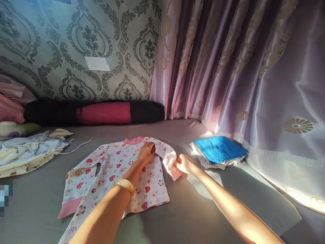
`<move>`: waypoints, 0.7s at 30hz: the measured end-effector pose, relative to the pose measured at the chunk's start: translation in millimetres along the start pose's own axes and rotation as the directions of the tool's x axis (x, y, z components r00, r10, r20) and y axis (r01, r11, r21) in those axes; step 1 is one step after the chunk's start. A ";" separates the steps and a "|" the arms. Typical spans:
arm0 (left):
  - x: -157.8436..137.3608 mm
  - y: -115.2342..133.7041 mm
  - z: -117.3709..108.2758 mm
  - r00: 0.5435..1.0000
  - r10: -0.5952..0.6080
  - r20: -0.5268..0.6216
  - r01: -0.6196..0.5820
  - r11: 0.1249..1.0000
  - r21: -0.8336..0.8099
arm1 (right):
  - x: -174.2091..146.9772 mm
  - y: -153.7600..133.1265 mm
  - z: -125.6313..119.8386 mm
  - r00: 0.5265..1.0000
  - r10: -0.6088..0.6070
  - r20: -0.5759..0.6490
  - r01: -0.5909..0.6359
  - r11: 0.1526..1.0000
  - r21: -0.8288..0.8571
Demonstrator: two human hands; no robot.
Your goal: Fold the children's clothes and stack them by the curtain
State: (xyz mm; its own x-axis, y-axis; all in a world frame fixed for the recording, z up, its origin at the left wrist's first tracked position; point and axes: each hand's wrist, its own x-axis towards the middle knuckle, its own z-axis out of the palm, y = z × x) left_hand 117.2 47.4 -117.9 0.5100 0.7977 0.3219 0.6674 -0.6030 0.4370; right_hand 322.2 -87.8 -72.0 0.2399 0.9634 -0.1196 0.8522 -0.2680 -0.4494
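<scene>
A small white long-sleeved shirt (118, 166) lies spread on the grey bed sheet, printed with red hearts and flowers. Its collar and cuffs are pink. My left hand (146, 152), with a pale bangle (124, 185) on the wrist, is closed on the fabric near the shoulder on the right side; its fingertips are partly hidden. My right hand (186, 164) grips the edge of the right-side sleeve just above the pink cuff (176, 174). That sleeve bends downward, while the other sleeve (81, 183) stretches out to the lower left. My left forearm covers part of the shirt's front.
Folded clothes with a blue piece (219, 149) on top lie to the right, by the purple curtain (223, 67). Pale printed clothes (33, 149) with a white cord lie at left. A black and red bolster (104, 113) runs along the patterned wall (122, 44).
</scene>
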 end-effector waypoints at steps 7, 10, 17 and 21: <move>-4.1 8.3 -4.4 0.998 -0.031 0.050 0.028 0.998 0.061 | 5.2 -12.8 17.5 0.990 -0.142 -0.004 0.143 0.989 0.043; -4.6 11.1 -6.1 0.996 -0.049 0.071 0.042 0.994 0.096 | 6.3 -11.1 20.2 0.984 -0.177 -0.021 0.178 0.980 0.084; -5.7 11.2 -6.1 0.996 -0.024 0.083 0.012 0.990 0.137 | 14.3 -10.7 1.3 0.990 -0.142 0.024 0.134 0.968 0.214; -5.5 10.9 -4.0 0.997 -0.031 0.077 0.020 0.990 0.141 | 28.2 -4.1 -21.1 0.998 -0.044 -0.049 0.058 0.944 0.325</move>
State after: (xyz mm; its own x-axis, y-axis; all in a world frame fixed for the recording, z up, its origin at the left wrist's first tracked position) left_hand 119.5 36.5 -111.5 0.5294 0.8130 0.2424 0.7473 -0.5822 0.3204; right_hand 335.3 -59.7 -54.9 0.2245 0.9729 -0.0560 0.6668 -0.1953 -0.7191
